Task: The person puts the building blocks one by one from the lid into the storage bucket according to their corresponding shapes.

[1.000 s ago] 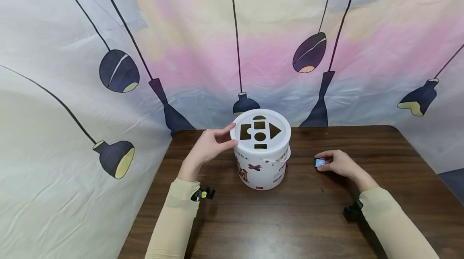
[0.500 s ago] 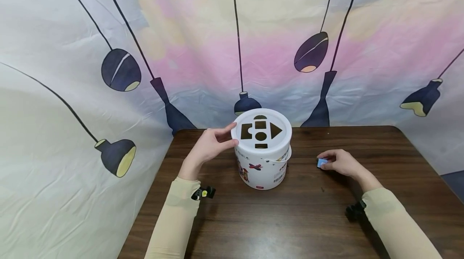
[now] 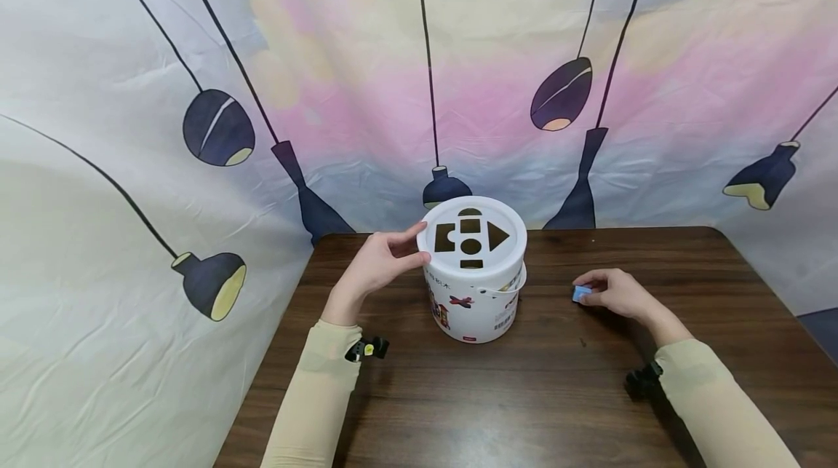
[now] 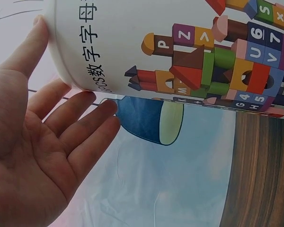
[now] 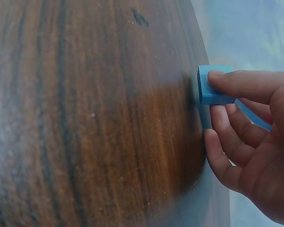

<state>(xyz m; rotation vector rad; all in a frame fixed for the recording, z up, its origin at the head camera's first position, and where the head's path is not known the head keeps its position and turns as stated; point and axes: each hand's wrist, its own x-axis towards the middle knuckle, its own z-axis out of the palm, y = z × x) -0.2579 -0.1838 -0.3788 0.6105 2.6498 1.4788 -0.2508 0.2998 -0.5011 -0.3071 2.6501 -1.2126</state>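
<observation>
A white bucket (image 3: 473,308) of toy blocks stands upright on the table, its lid (image 3: 487,260) cut with shaped holes. My left hand (image 3: 372,268) rests its thumb and fingertips on the left side of the lid's rim. In the left wrist view, the other fingers of that hand (image 4: 42,137) are loosely extended beside the bucket's printed wall (image 4: 180,56). To the right of the bucket, my right hand (image 3: 618,295) pinches a small blue block (image 3: 580,294) low over the table. The right wrist view has the thumb on the blue block (image 5: 217,85), fingers curled beneath.
The dark wood table (image 3: 491,410) ends just behind the bucket at a cloth backdrop (image 3: 366,89) painted with lamps. A white handle (image 3: 517,282) hangs at the bucket's right side. A small dark mark (image 3: 582,342) shows on the table.
The blue block has turned slightly in my right hand since one second ago, its dark side no longer showing. My left hand and the bucket keep their places.
</observation>
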